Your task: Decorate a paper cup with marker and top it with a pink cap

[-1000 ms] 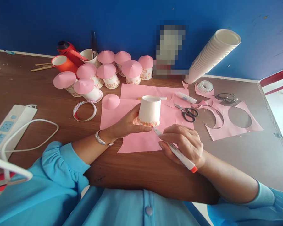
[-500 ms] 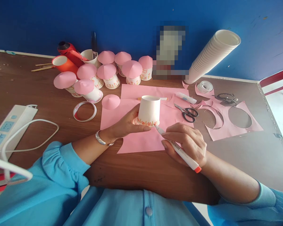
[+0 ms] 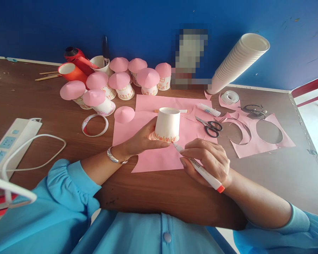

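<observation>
My left hand (image 3: 149, 137) is closed around a white paper cup (image 3: 168, 120), held upside down over pink paper (image 3: 159, 158). Orange flowers and yellowish-green grass strokes run along the cup's wide rim. In my right hand (image 3: 208, 158) is a white marker (image 3: 204, 173) with an orange end, its tip at the lower edge of the cup. Just beyond the cup lies another marker (image 3: 184, 111), partly hidden. To the left of the cup a pink paper cone (image 3: 124, 114) rests on the sheet. Black-handled scissors (image 3: 212, 128) lie on the right of the paper.
Several decorated cups with pink cone roofs (image 3: 147, 78) stand at the back left, near a red glue gun or dryer-like tool (image 3: 79, 58). A tall stack of paper cups (image 3: 240, 61) leans on the blue wall. Tape rolls (image 3: 95, 125), paper offcuts (image 3: 270, 135) and a power strip (image 3: 13, 143) lie around.
The marker tip has shifted slightly left and down along the cup's rim, my right hand moving with it. My left hand and the cup look nearly unmoved.
</observation>
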A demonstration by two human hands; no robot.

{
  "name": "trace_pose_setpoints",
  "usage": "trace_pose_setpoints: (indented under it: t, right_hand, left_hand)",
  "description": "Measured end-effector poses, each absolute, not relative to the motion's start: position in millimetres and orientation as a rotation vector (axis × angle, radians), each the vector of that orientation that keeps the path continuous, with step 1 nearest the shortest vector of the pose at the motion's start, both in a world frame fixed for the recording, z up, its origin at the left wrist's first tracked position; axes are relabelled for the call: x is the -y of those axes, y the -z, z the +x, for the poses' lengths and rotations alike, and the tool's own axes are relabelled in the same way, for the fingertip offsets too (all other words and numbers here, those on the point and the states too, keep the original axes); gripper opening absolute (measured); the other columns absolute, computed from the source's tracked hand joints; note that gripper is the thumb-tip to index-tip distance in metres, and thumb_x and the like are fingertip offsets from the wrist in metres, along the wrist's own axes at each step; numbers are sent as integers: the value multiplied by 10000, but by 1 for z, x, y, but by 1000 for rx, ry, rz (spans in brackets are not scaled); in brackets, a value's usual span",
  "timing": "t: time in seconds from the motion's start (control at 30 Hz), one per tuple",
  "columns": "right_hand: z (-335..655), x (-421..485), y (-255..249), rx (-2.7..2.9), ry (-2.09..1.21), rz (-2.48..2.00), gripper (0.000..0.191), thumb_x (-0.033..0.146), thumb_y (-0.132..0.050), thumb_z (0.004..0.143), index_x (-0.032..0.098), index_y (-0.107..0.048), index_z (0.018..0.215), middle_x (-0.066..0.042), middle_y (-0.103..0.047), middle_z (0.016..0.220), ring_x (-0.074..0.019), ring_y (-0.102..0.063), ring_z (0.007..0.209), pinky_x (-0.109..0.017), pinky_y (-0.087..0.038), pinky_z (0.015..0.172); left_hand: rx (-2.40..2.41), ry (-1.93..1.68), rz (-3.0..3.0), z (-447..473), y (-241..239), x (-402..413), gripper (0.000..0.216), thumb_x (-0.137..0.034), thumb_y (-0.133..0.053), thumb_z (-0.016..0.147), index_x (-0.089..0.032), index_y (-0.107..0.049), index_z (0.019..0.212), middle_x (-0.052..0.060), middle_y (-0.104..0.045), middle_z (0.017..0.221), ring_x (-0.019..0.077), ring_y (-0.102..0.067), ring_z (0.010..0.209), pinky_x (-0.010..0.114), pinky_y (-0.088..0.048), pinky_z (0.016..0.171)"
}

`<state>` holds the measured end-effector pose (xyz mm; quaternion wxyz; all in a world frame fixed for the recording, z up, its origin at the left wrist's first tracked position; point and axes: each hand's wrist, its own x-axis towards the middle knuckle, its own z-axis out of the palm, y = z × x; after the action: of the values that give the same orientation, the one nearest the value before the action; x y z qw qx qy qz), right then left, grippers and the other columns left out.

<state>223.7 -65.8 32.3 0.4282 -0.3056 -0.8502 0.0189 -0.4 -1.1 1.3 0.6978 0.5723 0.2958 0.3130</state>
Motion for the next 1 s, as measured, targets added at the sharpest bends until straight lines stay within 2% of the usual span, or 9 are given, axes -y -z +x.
trace_pose_setpoints:
  t: [0.23, 0.37, 0.5, 0.7, 1.0]
  right_hand:
    - [229, 65, -34, 2079, 4, -751, 57, 209, -583, 1029, 202, -617, 1074, -38, -678, 814, -155, -674, 658, -277, -581, 528]
    - [231, 65, -36, 2063, 32, -776, 42, 191, -610, 1004, 195, -618, 1045, -45, -685, 810, -161, -687, 661, -275, -560, 513]
    - [229, 65, -35, 2065, 1, -740, 70, 154, -609, 985, 183, -607, 1048, -39, -666, 780, -160, -667, 654, -275, -557, 519]
    - [226, 65, -33, 2066, -35, -701, 67, 136, -607, 984, 169, -603, 1043, -45, -654, 772, -158, -648, 662, -276, -565, 536]
    - [225, 65, -34, 2082, -38, -717, 87, 121, -618, 974, 175, -597, 1039, -36, -664, 779, -154, -658, 679, -273, -586, 562]
  left_hand:
    - [-637, -715, 1196, -2, 2, 2, 606, -379, -907, 775, -236, -634, 1296, 106, -716, 1284, 320, -658, 1214, 476, -544, 1019]
    - [-584, -730, 1095, -4, 9, 2, 614, -378, -902, 771, -242, -645, 1312, 122, -714, 1354, 361, -649, 1301, 518, -533, 1066]
    - [-517, -706, 1053, -5, 5, 2, 563, -333, -873, 804, -215, -666, 1314, 138, -749, 1330, 369, -688, 1284, 534, -521, 1106]
    - [-540, -671, 1062, -6, -6, 4, 601, -296, -872, 810, -198, -649, 1359, 158, -756, 1349, 367, -701, 1286, 504, -533, 1098]
    - [-539, -672, 1057, -4, -5, 3, 520, -260, -872, 802, -192, -686, 1283, 147, -759, 1352, 359, -707, 1282, 502, -540, 1103]
